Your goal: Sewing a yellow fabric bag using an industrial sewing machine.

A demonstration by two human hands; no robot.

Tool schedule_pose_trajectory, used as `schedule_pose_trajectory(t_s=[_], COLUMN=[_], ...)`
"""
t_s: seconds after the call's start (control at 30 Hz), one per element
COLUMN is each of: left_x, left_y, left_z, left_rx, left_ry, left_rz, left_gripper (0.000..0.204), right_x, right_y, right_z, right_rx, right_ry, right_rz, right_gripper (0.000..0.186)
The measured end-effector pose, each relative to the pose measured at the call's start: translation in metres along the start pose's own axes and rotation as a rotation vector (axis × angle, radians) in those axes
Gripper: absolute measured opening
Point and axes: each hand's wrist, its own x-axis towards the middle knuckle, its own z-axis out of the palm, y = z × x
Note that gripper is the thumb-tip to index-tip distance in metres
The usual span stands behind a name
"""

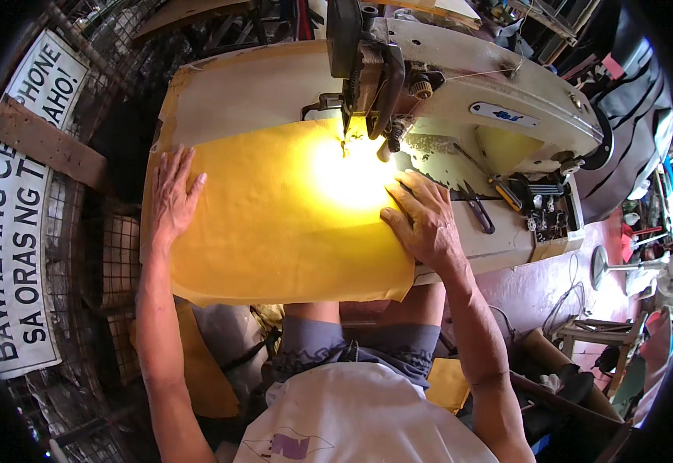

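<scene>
A large yellow sheet of fabric or leather-like material (274, 239) lies flat across the sewing table, its near edge hanging over the front. My left hand (174, 193) rests flat on the sheet's left edge, fingers stretched forward and thumb apart. On its right edge lies my right hand (427, 220), palm down with fingers spread, close to the needle area. The sewing machine (498, 89) stands over the far right part of the sheet. Its presser foot (345, 147) meets the sheet near the far edge, where a bright lamp glare hides the stitching detail.
Right of my right hand lie thread snips (478, 210) and a yellow-and-black handled tool (507, 193), beside a tray of small metal parts (548, 224). A wire grid wall with a white sign (16, 255) stands at left. Another yellow piece (448, 384) sits below the table.
</scene>
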Motion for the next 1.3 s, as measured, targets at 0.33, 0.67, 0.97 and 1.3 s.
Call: schedule_pose_trajectory(t_s=[0.33, 0.67, 0.97, 1.3], left_x=[0.01, 0.018, 0.021, 0.021], left_y=[-0.019, -0.061, -0.061, -0.063], left_z=[0.003, 0.004, 0.01, 0.01], left_rx=[-0.086, -0.16, -0.159, -0.186], left_ry=[0.004, 0.062, 0.085, 0.079], left_rz=[0.06, 0.048, 0.018, 0.019], left_gripper=[0.063, 0.059, 0.055, 0.057], right_x=[0.0, 0.005, 0.009, 0.011], right_y=[-0.001, -0.005, 0.002, 0.001], right_z=[0.001, 0.004, 0.01, 0.01], right_rx=[-0.023, -0.1, -0.101, -0.108], right_ry=[-0.038, -0.043, -0.069, -0.082], right_rz=[0.011, 0.086, 0.15, 0.158], right_gripper=[0.047, 0.041, 0.038, 0.039])
